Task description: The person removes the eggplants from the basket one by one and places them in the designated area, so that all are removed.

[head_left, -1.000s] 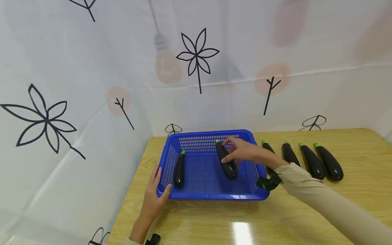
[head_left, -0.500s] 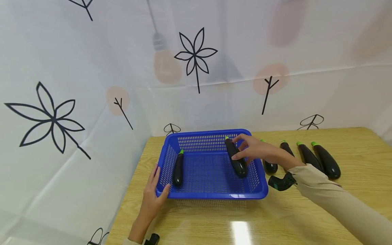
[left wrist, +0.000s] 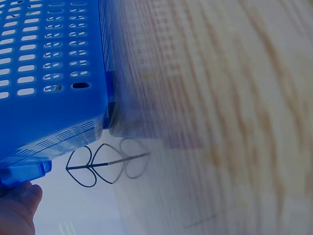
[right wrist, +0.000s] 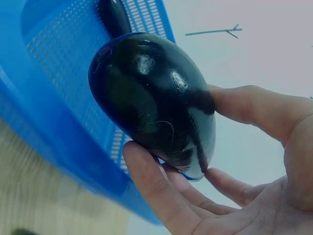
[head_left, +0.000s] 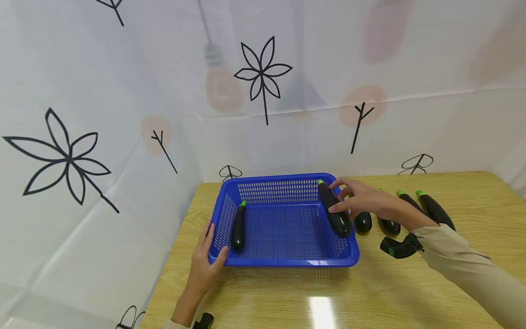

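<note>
In the head view my right hand (head_left: 363, 198) pinches a dark glossy eggplant (head_left: 334, 212) with a green stem end, held tilted at the right side of the blue plastic basket (head_left: 283, 262). The right wrist view shows thumb and fingers around the eggplant (right wrist: 151, 103), its rounded end facing the camera. A second eggplant (head_left: 239, 227) lies inside the basket along the left wall. My left hand (head_left: 203, 262) rests at the basket's front left corner, its straight fingers along the left rim and the thumb at the front rim.
Several more eggplants (head_left: 437, 211) lie in a row on the wooden table (head_left: 472, 196) right of the basket, partly hidden behind my right hand and forearm. A white patterned sheet (head_left: 308, 146) hangs behind and at the left of the table.
My right hand has carried the eggplant to the right, from over the basket's right-centre to its right wall. My left hand and the basket stay put.
</note>
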`<state>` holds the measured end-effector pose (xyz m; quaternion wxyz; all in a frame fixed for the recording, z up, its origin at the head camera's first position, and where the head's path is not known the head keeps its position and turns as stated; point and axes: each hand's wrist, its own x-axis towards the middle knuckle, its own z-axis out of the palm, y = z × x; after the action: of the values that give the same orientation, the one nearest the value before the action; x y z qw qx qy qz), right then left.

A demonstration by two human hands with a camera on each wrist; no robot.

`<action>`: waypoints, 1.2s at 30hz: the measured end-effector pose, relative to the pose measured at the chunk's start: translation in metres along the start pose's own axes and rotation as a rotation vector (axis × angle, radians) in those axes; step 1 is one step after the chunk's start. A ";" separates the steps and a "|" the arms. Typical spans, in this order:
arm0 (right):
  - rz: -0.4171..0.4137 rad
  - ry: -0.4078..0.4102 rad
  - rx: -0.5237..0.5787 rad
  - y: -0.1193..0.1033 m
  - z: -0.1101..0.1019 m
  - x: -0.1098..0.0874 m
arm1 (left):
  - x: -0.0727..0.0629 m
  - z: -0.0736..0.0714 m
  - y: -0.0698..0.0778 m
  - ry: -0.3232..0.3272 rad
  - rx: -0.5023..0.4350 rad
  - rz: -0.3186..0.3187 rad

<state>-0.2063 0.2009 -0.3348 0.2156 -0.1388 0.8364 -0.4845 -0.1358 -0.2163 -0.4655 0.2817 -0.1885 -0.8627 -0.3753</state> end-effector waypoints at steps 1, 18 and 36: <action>0.000 0.003 0.000 0.001 -0.002 -0.002 | 0.000 0.000 0.000 0.000 -0.003 0.000; 0.025 0.079 -0.060 0.037 -0.039 -0.036 | 0.002 -0.001 -0.001 0.014 -0.006 0.021; 0.015 0.200 -0.211 0.071 -0.083 -0.071 | 0.002 0.001 -0.003 0.021 -0.018 0.029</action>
<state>-0.1878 0.3292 -0.3445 0.1189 -0.1054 0.9010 -0.4037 -0.1390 -0.2174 -0.4665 0.2944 -0.1994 -0.8534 -0.3811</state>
